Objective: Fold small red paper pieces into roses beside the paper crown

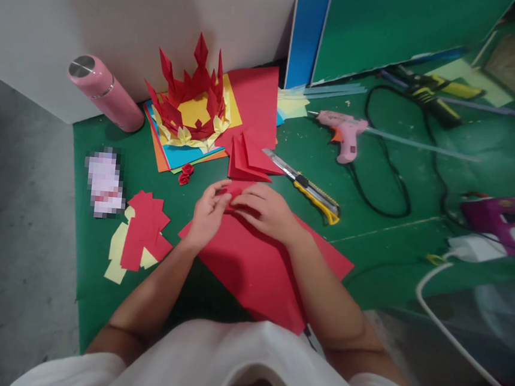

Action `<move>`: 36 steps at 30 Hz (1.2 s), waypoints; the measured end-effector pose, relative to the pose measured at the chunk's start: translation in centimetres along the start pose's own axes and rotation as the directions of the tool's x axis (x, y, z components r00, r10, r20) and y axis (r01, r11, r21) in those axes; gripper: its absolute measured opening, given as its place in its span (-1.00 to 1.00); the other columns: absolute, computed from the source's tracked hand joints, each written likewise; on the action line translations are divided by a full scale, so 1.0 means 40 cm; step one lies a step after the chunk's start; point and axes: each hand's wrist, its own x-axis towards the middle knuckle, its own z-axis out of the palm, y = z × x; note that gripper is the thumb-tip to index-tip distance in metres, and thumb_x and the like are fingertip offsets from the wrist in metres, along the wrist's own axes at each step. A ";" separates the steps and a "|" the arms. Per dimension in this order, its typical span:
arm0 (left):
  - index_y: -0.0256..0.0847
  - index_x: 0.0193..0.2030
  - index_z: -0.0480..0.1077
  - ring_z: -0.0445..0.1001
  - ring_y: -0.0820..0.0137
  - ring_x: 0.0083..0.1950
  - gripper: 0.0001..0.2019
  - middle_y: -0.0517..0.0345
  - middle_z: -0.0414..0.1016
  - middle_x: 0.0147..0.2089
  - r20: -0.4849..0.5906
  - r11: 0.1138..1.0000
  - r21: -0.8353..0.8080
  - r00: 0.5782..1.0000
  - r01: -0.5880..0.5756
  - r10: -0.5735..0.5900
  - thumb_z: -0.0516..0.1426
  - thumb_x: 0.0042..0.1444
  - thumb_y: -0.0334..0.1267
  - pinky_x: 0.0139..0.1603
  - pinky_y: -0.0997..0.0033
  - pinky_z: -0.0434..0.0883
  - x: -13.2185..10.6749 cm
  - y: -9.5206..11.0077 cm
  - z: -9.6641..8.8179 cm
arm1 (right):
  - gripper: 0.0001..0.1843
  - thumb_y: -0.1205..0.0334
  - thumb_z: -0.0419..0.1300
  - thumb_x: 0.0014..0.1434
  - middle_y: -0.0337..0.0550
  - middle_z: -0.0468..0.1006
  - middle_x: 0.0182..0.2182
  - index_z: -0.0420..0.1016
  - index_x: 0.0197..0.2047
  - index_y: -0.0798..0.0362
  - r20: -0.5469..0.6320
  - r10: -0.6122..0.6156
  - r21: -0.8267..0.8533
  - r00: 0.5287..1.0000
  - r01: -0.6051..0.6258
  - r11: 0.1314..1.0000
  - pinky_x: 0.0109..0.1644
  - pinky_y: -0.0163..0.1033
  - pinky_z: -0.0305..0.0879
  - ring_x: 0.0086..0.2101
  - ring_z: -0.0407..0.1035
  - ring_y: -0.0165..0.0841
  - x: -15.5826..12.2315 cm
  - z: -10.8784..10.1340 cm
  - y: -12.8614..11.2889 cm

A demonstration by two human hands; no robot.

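Both hands meet over the near middle of the table on a small piece of red paper (236,189). My left hand (209,214) pinches its left side between thumb and fingers. From the right, my right hand (266,209) closes its fingers on the same piece, hiding part of it. Under my wrists lies a large red sheet (251,261), turned at an angle. Folded red paper pieces (246,161) stand just beyond my fingertips. A yellow utility knife (305,188) rests to the right of them. Two small red paper roses (186,173) lie left of my hands.
A red and yellow paper crown (197,103) sits on coloured sheets at the back. Left are a pink bottle (106,93), a blurred-out rectangular object (104,182) and paper strips (139,237). A pink glue gun (346,132), its cord, pliers (437,100) and a power strip (502,223) occupy the right.
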 end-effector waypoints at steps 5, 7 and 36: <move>-0.19 -0.08 0.46 0.55 0.34 -0.21 -0.61 0.07 0.60 -0.24 -0.032 0.998 0.044 0.999 -0.043 0.044 0.08 0.21 0.08 -0.19 0.38 0.46 0.000 0.007 0.002 | -0.88 0.19 0.15 0.29 -0.10 0.53 -0.30 0.48 -0.17 0.02 -0.010 0.036 0.059 0.999 -0.036 0.998 -0.15 -0.18 0.32 -0.25 0.39 -0.28 -0.002 0.006 0.001; -0.19 -0.14 0.49 0.54 0.32 -0.10 -0.61 0.04 0.59 -0.17 -0.047 0.996 0.052 0.996 -0.068 0.070 0.06 0.22 0.08 -0.07 0.34 0.46 -0.001 0.007 0.002 | -0.88 0.19 0.17 0.26 -0.09 0.54 -0.29 0.47 -0.18 0.02 -0.001 0.057 0.082 0.998 -0.057 0.995 -0.15 -0.17 0.33 -0.24 0.40 -0.27 -0.001 0.007 0.003; -0.20 -0.06 0.30 0.56 0.40 -0.23 -0.76 0.13 0.57 -0.28 0.097 0.991 -0.107 0.993 0.084 -0.074 0.17 0.13 -0.29 -0.25 0.46 0.41 -0.006 -0.010 0.017 | -0.80 0.19 0.06 0.33 -0.13 0.53 -0.39 0.41 -0.31 0.03 -0.102 0.135 0.091 0.986 -0.126 0.988 -0.20 -0.21 0.29 -0.33 0.39 -0.31 0.006 0.007 0.008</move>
